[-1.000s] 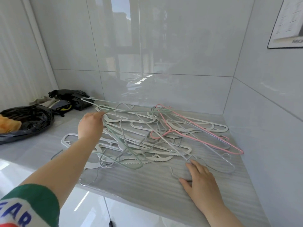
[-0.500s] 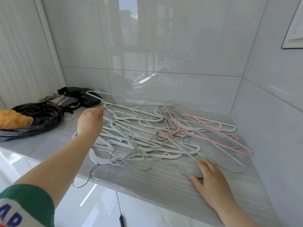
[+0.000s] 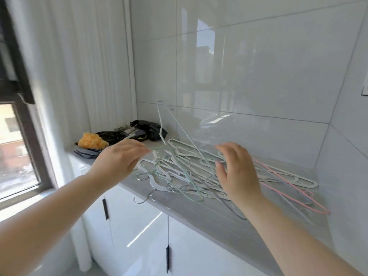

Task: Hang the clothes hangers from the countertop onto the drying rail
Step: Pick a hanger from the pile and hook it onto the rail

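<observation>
I logged left hand (image 3: 119,162) pinching the upright hanger (image 3: 160,118); right hand (image 3: 237,172) was spread apart, above the hanger pile (image 3: 179,176) on the countertop (image 3: 209,214).

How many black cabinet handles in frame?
2. Left handle below the countertop; right handle further right and lower in frame. Others may be out of frame.

No legible txt, labels, brands or nos. Framed sheet (image 3: 366,87) at far rt is mostly cut off, its print too blurry to read.
</observation>
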Tool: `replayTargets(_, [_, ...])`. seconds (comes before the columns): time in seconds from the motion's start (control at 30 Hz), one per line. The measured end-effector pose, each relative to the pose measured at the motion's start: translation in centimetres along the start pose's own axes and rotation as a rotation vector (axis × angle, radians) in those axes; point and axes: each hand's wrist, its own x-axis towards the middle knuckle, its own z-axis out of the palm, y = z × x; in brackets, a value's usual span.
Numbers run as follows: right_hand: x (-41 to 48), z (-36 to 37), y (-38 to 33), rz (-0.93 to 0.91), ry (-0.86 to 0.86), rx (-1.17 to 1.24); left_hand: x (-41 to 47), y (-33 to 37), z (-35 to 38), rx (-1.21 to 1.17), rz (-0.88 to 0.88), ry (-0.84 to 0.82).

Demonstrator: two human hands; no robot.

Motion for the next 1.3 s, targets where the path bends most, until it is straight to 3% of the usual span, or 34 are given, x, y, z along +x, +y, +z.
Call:
replayTargets(0.17, [4.7, 0.6, -5.7, -0.338, -0.042, 0.031, -4.0, 4.8, -8.4, 0.183, 0.127, -0.048])
replayTargets(0.33, [5.8, 2.1, -13.9, -0.676, -0.183, 0.060, -8.9, 8.9, -16.3, 0.358, 0.096, -0.230])
replayTargets(0.47, [5.8, 2.4, -20.6, -0.816, -0.268, 0.175, -13.2, 11.2, -22.3, 0.506, 0.039, -0.290])
replayTargets(0.63, [4.4, 0.5, -29.3, -0.866, -0.063, 0.431, -17.2, 14.9, -29.6, 0.704, -0.033, -0.314])
replayTargets(0.77, [4.0, -3.7, -36.3, -1.022, -0.099, 0.426, -19.7, 18.3, -35.1, 0.872, -0.047, -0.403])
replayTargets(0.97, [1.4, -11.4, -47.4, -1.071, -0.180, 0.608, -25.4, 25.8, -46.3, 1.024, -0.442, -0.412])
replayTargets(1.13, [-2.0, -19.9, -58.4, -1.068, -0.216, 0.633, -29.8, 33.3, -55.3, 1.080, -0.789, -0.184])
replayTargets(1.3, [-3.6, -29.7, -67.7, -1.049, -0.253, 0.781, -33.7, 40.9, -62.6, 1.034, -1.340, 0.009])
